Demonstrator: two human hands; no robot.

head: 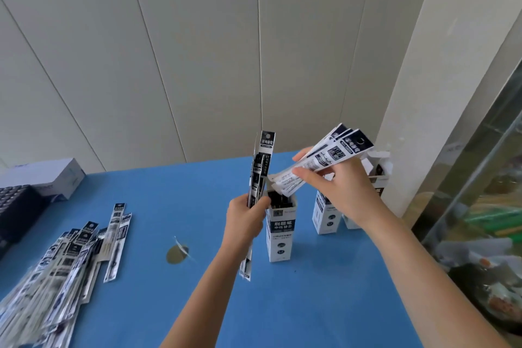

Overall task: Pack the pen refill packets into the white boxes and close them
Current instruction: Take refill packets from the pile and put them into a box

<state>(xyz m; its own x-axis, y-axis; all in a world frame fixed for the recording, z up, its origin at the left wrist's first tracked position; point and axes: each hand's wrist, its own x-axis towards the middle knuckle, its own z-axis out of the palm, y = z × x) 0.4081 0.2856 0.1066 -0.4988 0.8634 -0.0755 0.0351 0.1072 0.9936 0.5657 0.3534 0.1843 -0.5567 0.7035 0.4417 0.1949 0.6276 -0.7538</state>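
While the left hand (245,220) grips spare black-and-white refill packets (261,167) at nine o'clock of the open white cardboard box (281,234), the right hand (339,189) pinches a tilted bundle (330,154) that should enter upright.

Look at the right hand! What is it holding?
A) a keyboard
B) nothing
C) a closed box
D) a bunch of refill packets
D: the right hand grips a bunch of refill packets, tilted with their lower ends at the open top of the white box.
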